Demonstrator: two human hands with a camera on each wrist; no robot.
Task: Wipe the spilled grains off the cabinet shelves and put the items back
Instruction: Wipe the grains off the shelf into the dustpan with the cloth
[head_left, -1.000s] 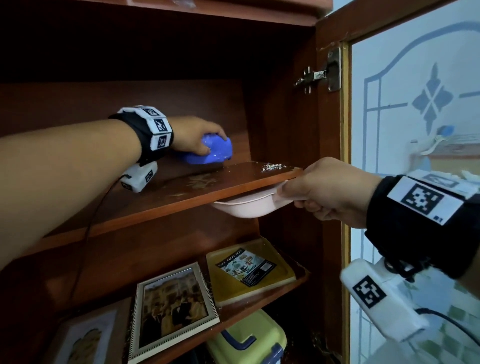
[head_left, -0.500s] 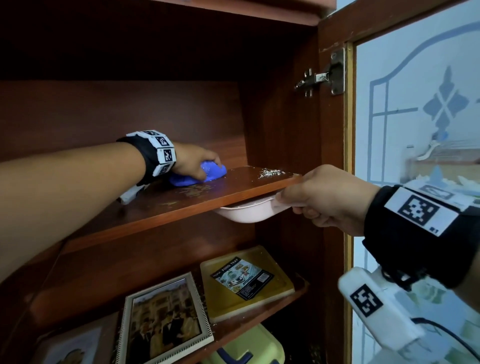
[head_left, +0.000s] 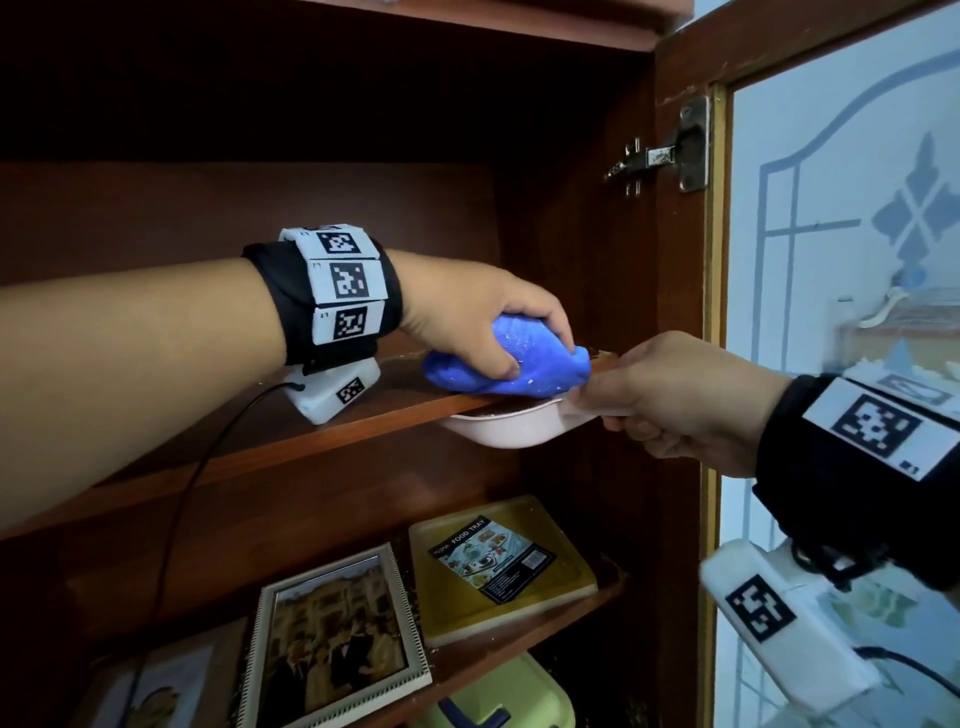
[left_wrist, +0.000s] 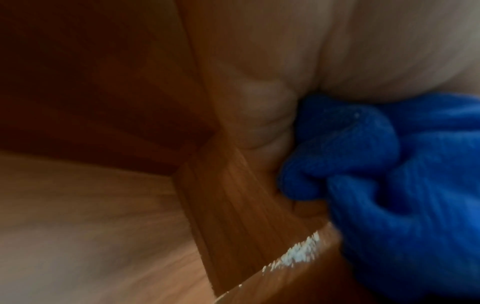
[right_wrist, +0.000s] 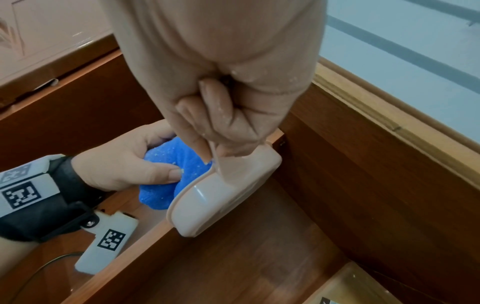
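Observation:
My left hand (head_left: 483, 322) grips a bunched blue cloth (head_left: 524, 371) at the front right edge of the upper wooden shelf (head_left: 332, 441). The cloth (right_wrist: 166, 179) hangs partly over a pale pink tray (head_left: 506, 426), which my right hand (head_left: 670, 395) holds by its rim just under the shelf edge. From the right wrist view the tray (right_wrist: 221, 197) is seen from below, with my fingers (right_wrist: 223, 127) curled on its rim. A small line of white grains (left_wrist: 298, 253) lies on the shelf edge beside the cloth (left_wrist: 402, 195). Specks of grain cling to the cloth.
The lower shelf holds a yellow food tray (head_left: 498, 566) and a framed photo (head_left: 332, 639), with a second frame at far left. A pale green box (head_left: 498, 701) sits below. The glass cabinet door (head_left: 841, 260) stands open on the right, hinge (head_left: 670, 150) above my right hand.
My left hand swept the blue cloth rightward and forward along the shelf to its front right edge, over the grain pile. The right hand kept the pink tray under the edge.

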